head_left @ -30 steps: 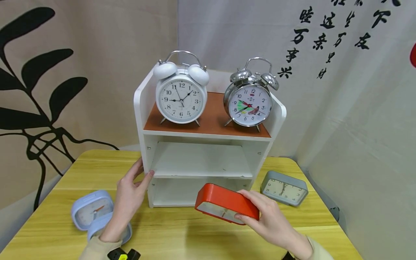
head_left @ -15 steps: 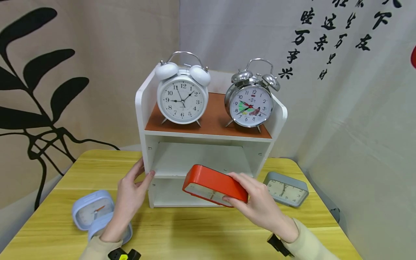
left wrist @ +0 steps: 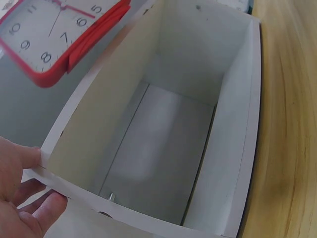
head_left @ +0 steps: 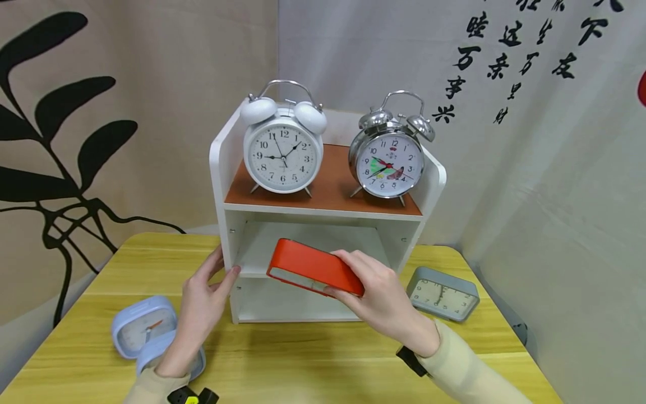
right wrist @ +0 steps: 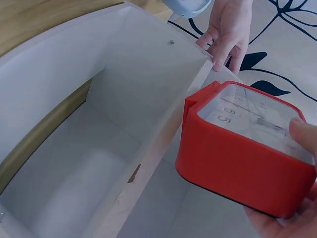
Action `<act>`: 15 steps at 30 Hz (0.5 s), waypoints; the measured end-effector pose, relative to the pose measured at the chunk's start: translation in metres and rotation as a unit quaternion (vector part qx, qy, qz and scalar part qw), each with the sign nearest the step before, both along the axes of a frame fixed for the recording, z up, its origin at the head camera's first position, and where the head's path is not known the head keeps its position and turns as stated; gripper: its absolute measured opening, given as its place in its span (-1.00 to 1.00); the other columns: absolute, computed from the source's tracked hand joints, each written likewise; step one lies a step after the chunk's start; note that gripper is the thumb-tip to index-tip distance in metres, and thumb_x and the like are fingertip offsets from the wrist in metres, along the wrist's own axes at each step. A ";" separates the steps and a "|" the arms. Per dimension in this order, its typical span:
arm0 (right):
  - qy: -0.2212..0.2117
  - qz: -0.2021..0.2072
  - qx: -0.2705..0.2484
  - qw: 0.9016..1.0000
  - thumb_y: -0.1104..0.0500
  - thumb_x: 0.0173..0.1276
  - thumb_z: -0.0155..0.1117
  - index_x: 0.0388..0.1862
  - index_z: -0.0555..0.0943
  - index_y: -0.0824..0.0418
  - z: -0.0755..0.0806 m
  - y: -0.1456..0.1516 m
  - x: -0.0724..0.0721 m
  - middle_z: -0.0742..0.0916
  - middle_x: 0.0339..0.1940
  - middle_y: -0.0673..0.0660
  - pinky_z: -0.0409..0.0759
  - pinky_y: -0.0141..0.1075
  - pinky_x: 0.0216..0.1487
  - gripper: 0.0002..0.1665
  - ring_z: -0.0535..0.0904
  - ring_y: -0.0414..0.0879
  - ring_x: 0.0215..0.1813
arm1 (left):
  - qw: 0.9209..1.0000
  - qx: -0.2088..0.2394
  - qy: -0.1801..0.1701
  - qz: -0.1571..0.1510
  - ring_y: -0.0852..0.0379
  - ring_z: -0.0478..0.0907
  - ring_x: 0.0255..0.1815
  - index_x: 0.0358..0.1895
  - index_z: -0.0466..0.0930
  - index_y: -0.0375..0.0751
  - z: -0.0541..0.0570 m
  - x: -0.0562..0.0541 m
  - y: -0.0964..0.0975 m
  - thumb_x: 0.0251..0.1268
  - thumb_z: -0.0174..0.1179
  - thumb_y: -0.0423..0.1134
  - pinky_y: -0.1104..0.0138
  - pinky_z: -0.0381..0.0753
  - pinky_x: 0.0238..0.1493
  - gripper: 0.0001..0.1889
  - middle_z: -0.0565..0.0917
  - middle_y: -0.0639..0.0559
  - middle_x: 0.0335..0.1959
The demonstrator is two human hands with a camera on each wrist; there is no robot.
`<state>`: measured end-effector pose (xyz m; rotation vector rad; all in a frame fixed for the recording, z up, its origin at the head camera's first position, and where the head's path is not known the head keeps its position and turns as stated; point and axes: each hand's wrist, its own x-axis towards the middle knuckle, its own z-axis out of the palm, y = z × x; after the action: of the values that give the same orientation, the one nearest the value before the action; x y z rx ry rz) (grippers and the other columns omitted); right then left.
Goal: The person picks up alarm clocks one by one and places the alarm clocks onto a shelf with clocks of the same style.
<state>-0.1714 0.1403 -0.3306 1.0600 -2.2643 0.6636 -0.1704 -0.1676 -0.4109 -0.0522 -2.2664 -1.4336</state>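
Observation:
In the head view, a red rectangular clock [head_left: 313,268] is tilted in front of the white shelf unit's [head_left: 323,213] middle compartment. My right hand [head_left: 378,292] grips the clock's right end, the thumb over its dial face and the fingers across the opposite side. Numbers on its dial show in the left wrist view [left wrist: 49,29]. At the unit's left side panel, my left hand [head_left: 202,306] holds the edge, thumb at the front edge and fingers along the outside. Two twin-bell alarm clocks stand on the brown top surface: a white one [head_left: 284,151] and a silver one [head_left: 390,160].
Light blue clocks [head_left: 146,325] lie on the yellow wooden table [head_left: 282,370] at the left, partly behind my left forearm. A grey rectangular clock [head_left: 444,294] sits right of the unit. Behind hang cloth backdrops [head_left: 353,62] with plant and character prints.
My right hand has carried the red clock left and upward, from in front of the lower compartment to the middle one. The left hand keeps its place on the side panel.

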 end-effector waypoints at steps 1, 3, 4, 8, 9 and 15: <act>0.006 0.000 0.004 1.000 0.16 0.12 0.71 0.25 0.63 0.17 0.001 -0.002 -0.001 0.78 -0.08 0.07 0.76 -0.35 -0.21 -0.29 0.68 -0.15 -0.12 | 1.000 0.000 0.000 -0.001 -0.29 0.64 0.35 0.58 0.35 -0.22 0.000 0.000 0.000 0.58 0.20 -0.27 0.11 0.85 0.00 -0.42 0.59 -0.36 0.42; 0.020 -0.003 0.014 1.000 0.14 0.12 0.72 0.24 0.63 0.19 0.002 -0.006 -0.003 0.79 -0.08 0.08 0.78 -0.33 -0.20 -0.30 0.70 -0.13 -0.12 | 1.000 -0.001 0.000 -0.002 -0.30 0.64 0.35 0.59 0.35 -0.21 0.000 0.000 0.000 0.58 0.21 -0.27 0.11 0.85 -0.01 -0.41 0.59 -0.36 0.42; 0.027 -0.005 0.019 0.999 0.14 0.12 0.72 0.23 0.63 0.19 0.002 -0.007 -0.005 0.79 -0.07 0.09 0.79 -0.32 -0.18 -0.30 0.70 -0.12 -0.11 | 1.000 -0.001 0.001 -0.003 -0.30 0.64 0.35 0.59 0.35 -0.20 0.000 0.000 0.000 0.57 0.21 -0.27 0.10 0.85 -0.01 -0.41 0.59 -0.36 0.42; 0.047 -0.009 0.035 0.998 0.14 0.13 0.72 0.23 0.64 0.20 0.002 -0.013 -0.011 0.79 -0.06 0.09 0.82 -0.28 -0.12 -0.31 0.72 -0.11 -0.09 | 1.000 -0.002 0.004 -0.004 -0.32 0.64 0.35 0.58 0.35 -0.21 0.000 0.000 -0.001 0.56 0.22 -0.29 0.09 0.85 -0.01 -0.41 0.59 -0.37 0.42; 0.049 -0.010 0.037 0.998 0.13 0.13 0.71 0.22 0.64 0.20 0.002 -0.015 -0.012 0.80 -0.06 0.09 0.83 -0.27 -0.10 -0.32 0.73 -0.11 -0.08 | 1.000 -0.002 0.004 -0.003 -0.32 0.64 0.35 0.58 0.35 -0.21 -0.001 0.000 -0.001 0.56 0.22 -0.29 0.08 0.85 -0.01 -0.41 0.59 -0.37 0.42; 0.055 -0.008 0.046 0.997 0.10 0.15 0.71 0.20 0.65 0.21 0.004 -0.022 -0.017 0.80 -0.05 0.09 0.84 -0.27 -0.07 -0.34 0.74 -0.10 -0.08 | 1.000 -0.003 0.004 0.001 -0.32 0.64 0.34 0.58 0.35 -0.22 -0.001 -0.001 0.000 0.55 0.23 -0.30 0.09 0.84 -0.01 -0.40 0.59 -0.37 0.42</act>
<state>-0.1881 0.1186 -0.3262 1.0938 -2.2237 0.4869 -0.1710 -0.1680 -0.4120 -0.0581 -2.2648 -1.4236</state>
